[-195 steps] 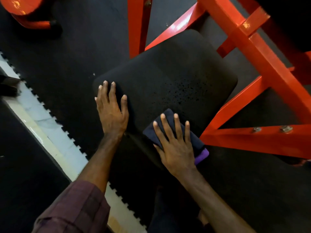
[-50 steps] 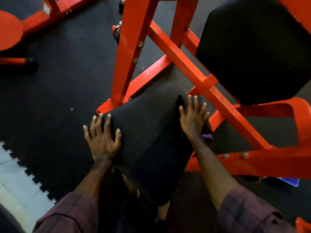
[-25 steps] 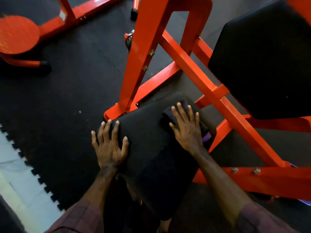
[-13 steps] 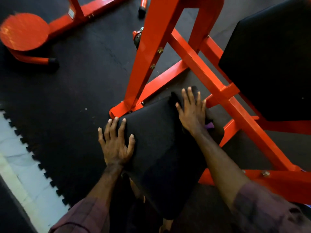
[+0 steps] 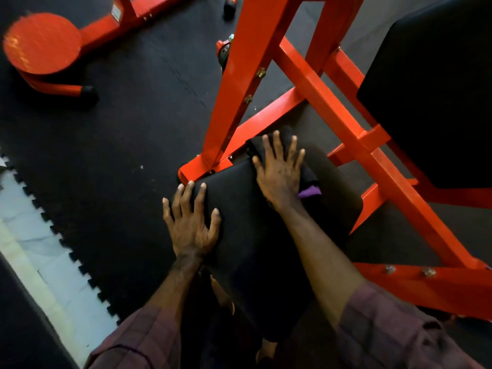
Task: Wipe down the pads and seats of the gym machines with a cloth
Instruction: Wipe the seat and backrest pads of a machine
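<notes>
You're mid-wipe on the low seat (image 5: 266, 235): your right hand (image 5: 279, 177) lies flat, fingers (image 5: 269, 145) straight and spread, pressing the dark cloth (image 5: 308, 179) onto the seat's far end, close to the red frame (image 5: 239, 89). Your left hand (image 5: 190, 225) rests on the seat's left edge, fingers relaxed and splayed, gripping nothing. Likely next: pull the cloth toward the near end, keep the pressure flat, and watch the knuckles near the frame. The big back pad (image 5: 431, 89) at far right looks still to do.
</notes>
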A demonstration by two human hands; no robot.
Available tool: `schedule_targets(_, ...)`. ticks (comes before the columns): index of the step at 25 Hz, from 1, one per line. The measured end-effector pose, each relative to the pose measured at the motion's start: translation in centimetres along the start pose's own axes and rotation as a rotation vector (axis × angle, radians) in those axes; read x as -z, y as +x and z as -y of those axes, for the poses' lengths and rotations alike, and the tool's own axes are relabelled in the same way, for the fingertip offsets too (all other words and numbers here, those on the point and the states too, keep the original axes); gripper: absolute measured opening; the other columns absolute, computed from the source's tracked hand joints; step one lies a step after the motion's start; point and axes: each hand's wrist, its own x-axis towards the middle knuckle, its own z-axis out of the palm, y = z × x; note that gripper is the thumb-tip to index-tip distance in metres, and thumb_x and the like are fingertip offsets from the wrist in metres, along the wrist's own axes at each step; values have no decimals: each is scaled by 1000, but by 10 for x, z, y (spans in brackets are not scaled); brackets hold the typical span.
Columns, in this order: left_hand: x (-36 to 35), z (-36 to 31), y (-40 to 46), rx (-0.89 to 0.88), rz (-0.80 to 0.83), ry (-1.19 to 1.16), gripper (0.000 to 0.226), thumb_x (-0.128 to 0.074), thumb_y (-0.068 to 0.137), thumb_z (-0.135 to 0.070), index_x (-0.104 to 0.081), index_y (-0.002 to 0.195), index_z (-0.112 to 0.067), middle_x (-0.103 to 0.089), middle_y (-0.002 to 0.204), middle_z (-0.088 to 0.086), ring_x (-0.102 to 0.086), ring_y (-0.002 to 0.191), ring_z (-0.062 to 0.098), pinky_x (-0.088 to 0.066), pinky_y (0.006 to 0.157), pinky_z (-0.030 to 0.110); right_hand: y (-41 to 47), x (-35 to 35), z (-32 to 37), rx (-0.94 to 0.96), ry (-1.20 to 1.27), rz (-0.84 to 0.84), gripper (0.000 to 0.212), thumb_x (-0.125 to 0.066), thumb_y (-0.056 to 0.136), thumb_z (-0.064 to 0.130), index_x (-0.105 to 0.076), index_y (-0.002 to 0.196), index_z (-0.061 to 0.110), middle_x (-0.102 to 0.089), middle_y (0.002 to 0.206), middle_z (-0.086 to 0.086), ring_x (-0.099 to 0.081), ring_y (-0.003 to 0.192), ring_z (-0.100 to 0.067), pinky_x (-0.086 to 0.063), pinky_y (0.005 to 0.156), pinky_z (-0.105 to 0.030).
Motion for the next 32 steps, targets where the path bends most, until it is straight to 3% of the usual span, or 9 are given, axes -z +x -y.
schedule_targets(4,3,-1,1,-10,5,6,71,-41,99,-57,-37,163,-25,-27,171,6,-18,161,27,-12,126,65,-86,-14,-26,403,-49,7,70,-37,107,57,-19,169,30,-7,177,7,-2,163,-34,-15,127,-63)
schedule_targets(7,3,-1,1,3,30,4,72,-40,99,-58,-36,163,-26,-25,172,6,-16,162,26,-10,126,65,-69,-8,-45,141,-48,-50,70,-37,106,56,-20,168,29,-7,178,4,-5,163,-36,-12,127,-66)
schedule_targets(10,1,0,0,3,17,8,71,-42,99,-57,-37,162,-26,-26,171,6,-17,161,26,-10,127,64,-39,-9,6,-56,-9,-67,69,-35,107,55,-23,168,26,-13,177,-2,-8,161,-43,-11,127,-66)
schedule_targets(13,2,0,1,-11,4,24,71,-45,99,-56,-37,162,-25,-27,171,6,-18,161,27,-12,126,64,-87,-22,6,329,-33,-41,70,-44,107,52,-23,168,26,-10,177,1,-4,163,-38,-15,127,-63)
schedule_targets(15,3,0,1,-10,27,11,71,-44,99,-57,-36,163,-25,-25,172,6,-16,161,27,-11,126,64,-112,-16,-33,401,-64,-18,72,-51,106,51,-23,168,27,-9,177,4,-3,164,-34,-15,127,-62)
schedule_targets(20,2,1,1,0,39,4,71,-41,100,-58,-35,163,-26,-25,172,7,-15,162,26,-9,127,64,-45,-10,2,-84,-25,-68,68,-36,108,54,-21,168,25,-10,177,-2,-6,162,-42,-10,128,-64)
schedule_targets(25,3,1,1,-9,34,21,72,-46,99,-56,-35,163,-25,-25,172,7,-18,161,27,-11,126,65,-124,-18,-14,432,-74,32,71,-44,107,50,-19,169,26,-4,178,3,0,163,-35,-18,126,-62)
schedule_targets(30,5,0,1,-11,37,19,71,-47,100,-55,-35,163,-25,-26,171,6,-18,161,26,-9,127,63,-75,-16,9,-23,-40,-93,68,-38,108,52,-23,168,23,-12,177,-1,-7,162,-39,-13,128,-63)
schedule_targets(32,7,0,0,-13,24,24,71,-49,101,-53,-35,163,-24,-26,172,5,-18,161,25,-10,127,63,-62,-21,47,-8,-21,-82,67,-36,109,53,-25,167,23,-15,177,-3,-8,162,-41,-11,128,-62)
